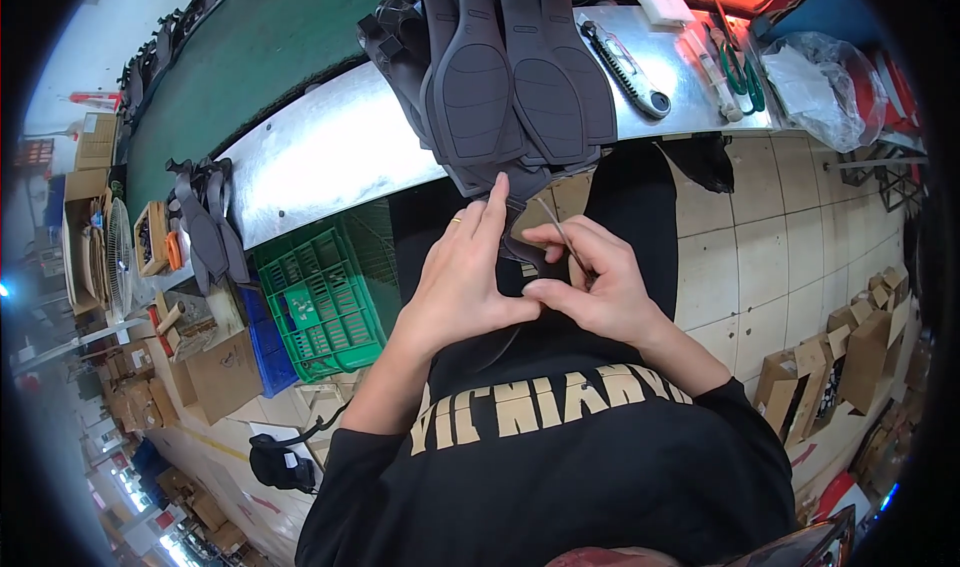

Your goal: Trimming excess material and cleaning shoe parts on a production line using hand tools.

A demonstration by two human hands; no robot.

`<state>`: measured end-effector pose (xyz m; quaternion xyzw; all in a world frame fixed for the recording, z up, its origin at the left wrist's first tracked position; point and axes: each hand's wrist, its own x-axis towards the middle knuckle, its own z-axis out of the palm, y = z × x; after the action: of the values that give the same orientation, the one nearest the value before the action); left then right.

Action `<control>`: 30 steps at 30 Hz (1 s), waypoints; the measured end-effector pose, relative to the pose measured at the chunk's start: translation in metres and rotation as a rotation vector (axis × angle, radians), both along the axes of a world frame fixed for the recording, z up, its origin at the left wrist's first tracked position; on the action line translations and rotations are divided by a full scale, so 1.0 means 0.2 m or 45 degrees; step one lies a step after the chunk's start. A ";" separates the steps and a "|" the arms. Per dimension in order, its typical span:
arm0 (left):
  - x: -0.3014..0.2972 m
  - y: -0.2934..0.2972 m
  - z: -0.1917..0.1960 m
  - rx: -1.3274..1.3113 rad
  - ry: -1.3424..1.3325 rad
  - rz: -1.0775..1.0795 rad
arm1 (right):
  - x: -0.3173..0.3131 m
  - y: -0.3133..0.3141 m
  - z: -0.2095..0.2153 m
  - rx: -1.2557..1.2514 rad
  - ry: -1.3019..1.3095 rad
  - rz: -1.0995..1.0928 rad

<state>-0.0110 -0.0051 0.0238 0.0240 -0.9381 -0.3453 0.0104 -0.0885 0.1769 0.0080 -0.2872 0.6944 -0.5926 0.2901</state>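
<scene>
My left hand [462,279] has its fingers stretched out and its thumb apart, pointing toward the table. It lies beside a dark sandal strap [524,251] that shows between my two hands, partly hidden. My right hand [603,279] is curled closed around a thin brownish strip [565,229], whose free end rises above the fingers. The tips of both thumbs come close together. Just beyond my hands, a bunch of dark grey sandals [476,102] hangs over the table edge, footbeds outward, with several overlapping. What my left fingers touch underneath is hidden.
The metal table edge [330,152] borders a green belt [260,47]. A utility knife [628,70], green-handled scissors [738,72] and a white block [665,7] lie at the right. More sandals [207,232] hang at the left, above a green crate [325,307]. Cardboard boxes [825,367] stand right.
</scene>
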 end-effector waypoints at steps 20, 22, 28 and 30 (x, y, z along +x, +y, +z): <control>0.03 0.06 -0.01 0.121 0.084 0.126 | 0.02 -0.01 -0.09 -0.294 0.485 -0.178; 0.04 0.05 0.00 0.175 0.073 0.107 | 0.02 0.03 -0.11 -0.174 0.190 -0.236; -0.01 0.01 0.05 0.394 0.319 -0.101 | -0.01 0.12 -0.09 -0.017 -0.872 0.207; -0.04 0.02 0.06 0.465 0.392 -0.146 | -0.02 0.08 -0.03 -0.420 -0.190 -0.002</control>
<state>-0.0195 -0.0002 0.0352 -0.0807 -0.8472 -0.5089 0.1292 -0.0934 0.1927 0.0019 -0.2855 0.5645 -0.7184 0.2895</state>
